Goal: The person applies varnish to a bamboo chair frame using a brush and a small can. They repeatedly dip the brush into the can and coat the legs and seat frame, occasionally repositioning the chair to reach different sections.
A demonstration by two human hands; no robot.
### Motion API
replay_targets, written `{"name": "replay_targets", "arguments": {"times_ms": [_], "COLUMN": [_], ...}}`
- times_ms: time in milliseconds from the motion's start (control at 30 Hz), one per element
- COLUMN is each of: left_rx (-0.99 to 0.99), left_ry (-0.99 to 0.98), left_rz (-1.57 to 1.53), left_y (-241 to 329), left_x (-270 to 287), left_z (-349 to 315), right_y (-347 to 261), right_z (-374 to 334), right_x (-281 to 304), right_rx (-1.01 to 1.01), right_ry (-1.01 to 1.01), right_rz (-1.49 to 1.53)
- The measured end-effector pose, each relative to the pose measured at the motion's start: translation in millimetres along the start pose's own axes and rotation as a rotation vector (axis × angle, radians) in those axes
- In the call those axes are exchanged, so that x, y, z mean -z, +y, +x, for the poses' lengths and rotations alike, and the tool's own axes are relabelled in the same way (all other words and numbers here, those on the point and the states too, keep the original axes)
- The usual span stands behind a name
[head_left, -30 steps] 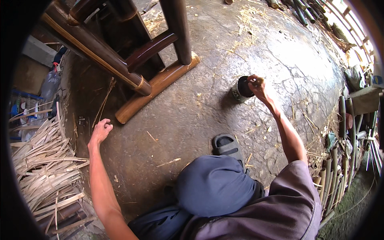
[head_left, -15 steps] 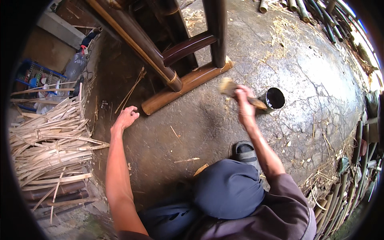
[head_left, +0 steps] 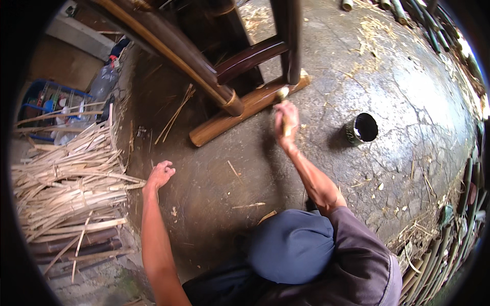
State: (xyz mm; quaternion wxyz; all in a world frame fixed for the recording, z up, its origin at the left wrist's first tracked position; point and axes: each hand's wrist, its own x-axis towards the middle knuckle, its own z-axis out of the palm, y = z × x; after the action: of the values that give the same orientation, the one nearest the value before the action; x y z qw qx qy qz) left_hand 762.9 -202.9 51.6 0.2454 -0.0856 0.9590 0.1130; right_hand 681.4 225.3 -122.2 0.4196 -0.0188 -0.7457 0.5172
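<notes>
One brush [head_left: 282, 97] sits clenched in the right hand [head_left: 286, 120], its tip touching the pale bamboo rail [head_left: 245, 109]. One dark-filled tin can [head_left: 360, 128] stands well right of those fingers. Left hand [head_left: 161, 174] fingers, released, press the floor [head_left: 214, 173].

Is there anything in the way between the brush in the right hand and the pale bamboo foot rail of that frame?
Nothing visible blocks it. The right hand holds the brush with its tip already at the pale bamboo rail, beside the dark upright post. The open can sits off to the right, clear of that path.
</notes>
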Motion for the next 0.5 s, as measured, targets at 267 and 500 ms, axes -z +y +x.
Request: {"name": "replay_targets", "arguments": {"times_ms": [267, 500], "left_rx": [-0.058, -0.038], "left_ry": [0.097, 0.056], "left_rz": [-0.143, -0.121], "left_y": [21, 19], "left_x": [16, 1], "left_z": [1, 10], "right_y": [-59, -98], "right_z": [-68, -75], "right_x": [-55, -93], "right_rx": [0.303, 0.389], "right_ry": [-0.978, -1.248], "right_rz": [0.104, 0.197]}}
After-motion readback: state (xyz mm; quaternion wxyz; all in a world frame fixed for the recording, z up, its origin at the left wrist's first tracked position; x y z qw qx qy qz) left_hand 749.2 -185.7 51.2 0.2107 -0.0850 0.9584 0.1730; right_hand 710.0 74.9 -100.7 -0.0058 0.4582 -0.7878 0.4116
